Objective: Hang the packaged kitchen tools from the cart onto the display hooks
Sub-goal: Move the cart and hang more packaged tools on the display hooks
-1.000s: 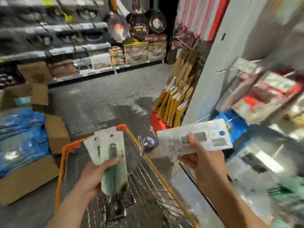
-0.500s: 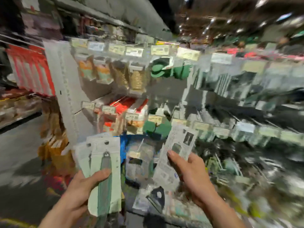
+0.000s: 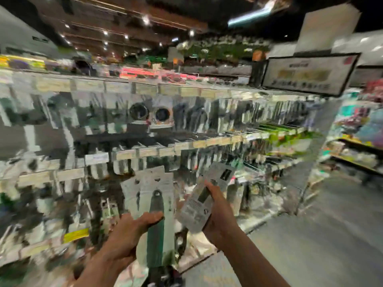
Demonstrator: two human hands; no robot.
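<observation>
— Fingers of the left hand?
— Curled round flat carded packs, green-handled tool upright, lower centre. The right hand grips a tilted grey card just beside.
— Room to move?
— Bare floor lower right. The rack behind looks crowded, though blur hides its hooks.

Dim overhead spotlights, heavy motion blur

A framed sign stands upper right, ceiling lights overhead, colourful shelves beside.
</observation>
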